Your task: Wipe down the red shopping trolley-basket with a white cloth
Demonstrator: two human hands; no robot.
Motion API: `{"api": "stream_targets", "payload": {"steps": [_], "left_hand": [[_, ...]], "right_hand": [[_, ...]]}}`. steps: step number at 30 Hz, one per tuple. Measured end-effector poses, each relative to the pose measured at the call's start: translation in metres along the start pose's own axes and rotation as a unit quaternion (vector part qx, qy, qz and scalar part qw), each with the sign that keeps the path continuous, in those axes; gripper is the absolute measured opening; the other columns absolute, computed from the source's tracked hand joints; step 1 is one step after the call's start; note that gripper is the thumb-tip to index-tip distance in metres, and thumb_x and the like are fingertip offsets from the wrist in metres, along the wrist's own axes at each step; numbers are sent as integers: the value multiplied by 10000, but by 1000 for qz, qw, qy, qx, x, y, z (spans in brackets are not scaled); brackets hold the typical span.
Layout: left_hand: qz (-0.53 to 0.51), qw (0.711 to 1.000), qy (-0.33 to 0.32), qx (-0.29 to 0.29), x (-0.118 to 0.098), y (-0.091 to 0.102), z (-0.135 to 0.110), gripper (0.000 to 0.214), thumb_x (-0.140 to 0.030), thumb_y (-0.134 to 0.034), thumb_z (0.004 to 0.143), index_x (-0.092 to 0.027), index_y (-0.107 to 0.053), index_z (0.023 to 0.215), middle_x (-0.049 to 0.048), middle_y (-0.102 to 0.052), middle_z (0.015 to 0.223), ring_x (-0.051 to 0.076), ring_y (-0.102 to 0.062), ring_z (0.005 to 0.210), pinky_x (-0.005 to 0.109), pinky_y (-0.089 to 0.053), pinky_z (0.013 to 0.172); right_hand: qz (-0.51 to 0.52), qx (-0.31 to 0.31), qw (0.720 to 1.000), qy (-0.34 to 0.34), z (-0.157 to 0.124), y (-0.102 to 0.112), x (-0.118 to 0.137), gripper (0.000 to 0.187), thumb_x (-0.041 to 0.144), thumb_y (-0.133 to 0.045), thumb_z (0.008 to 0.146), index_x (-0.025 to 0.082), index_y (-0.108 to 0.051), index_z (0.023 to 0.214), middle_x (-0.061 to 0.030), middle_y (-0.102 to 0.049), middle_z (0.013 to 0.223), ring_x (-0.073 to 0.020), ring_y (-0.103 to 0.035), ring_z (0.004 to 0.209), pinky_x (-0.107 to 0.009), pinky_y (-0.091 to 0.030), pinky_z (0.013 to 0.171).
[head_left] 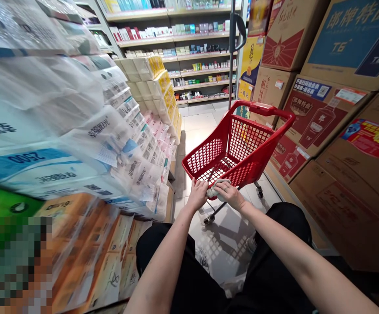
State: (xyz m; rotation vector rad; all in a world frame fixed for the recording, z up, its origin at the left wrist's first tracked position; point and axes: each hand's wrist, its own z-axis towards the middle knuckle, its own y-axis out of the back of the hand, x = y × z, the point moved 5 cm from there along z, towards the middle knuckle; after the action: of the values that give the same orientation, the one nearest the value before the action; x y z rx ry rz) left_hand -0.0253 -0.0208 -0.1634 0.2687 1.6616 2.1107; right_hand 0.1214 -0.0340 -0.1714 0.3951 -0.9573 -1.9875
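A red plastic shopping cart [258,170] with a latticed basket and metal legs on casters stands right in front of my knees. My left hand [198,192] grips the near rim of its basket, fingers curled over the edge. Beside it, my right hand [229,194] is closed on a crumpled pale cloth [218,185], which lies against the same rim. The cloth's underside is hidden by my fingers.
On the left, tissue packs [111,135] are stacked high. Cardboard boxes [316,113] with printed bottles rise at the right. Shelves of small goods [176,48] stand behind the cart, and a dark upright pole [231,65] rises near its handle.
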Motion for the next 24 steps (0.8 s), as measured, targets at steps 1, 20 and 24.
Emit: {"api": "stream_targets", "payload": {"steps": [1,20,24], "left_hand": [[-3,1000,-4,-1,1,0,0,181,-113,-460,760,-217,-492,905,56,-575,960,227,-490,976,497,-142,1129],[-5,1000,-26,16,7,-3,-3,96,-297,-478,866,-216,-501,911,39,-574,939,210,-496,960,525,-150,1117],[3,1000,-24,11,6,-4,-3,114,-307,-460,877,-212,-499,927,46,-572,953,213,-494,980,530,-142,1120]], "right_hand": [[-7,-6,1000,14,-1,3,0,318,132,-400,915,156,-588,1171,-107,-608,1155,-219,-537,1060,-402,-460,950],[-95,-6,975,-201,-32,66,-139,358,156,-402,873,147,-580,1184,-147,-549,1172,-275,-465,1111,-430,-426,953],[-105,-99,929,-339,-39,86,-164,357,205,-394,880,153,-542,1202,-142,-521,1146,-264,-486,1054,-414,-424,920]]}}
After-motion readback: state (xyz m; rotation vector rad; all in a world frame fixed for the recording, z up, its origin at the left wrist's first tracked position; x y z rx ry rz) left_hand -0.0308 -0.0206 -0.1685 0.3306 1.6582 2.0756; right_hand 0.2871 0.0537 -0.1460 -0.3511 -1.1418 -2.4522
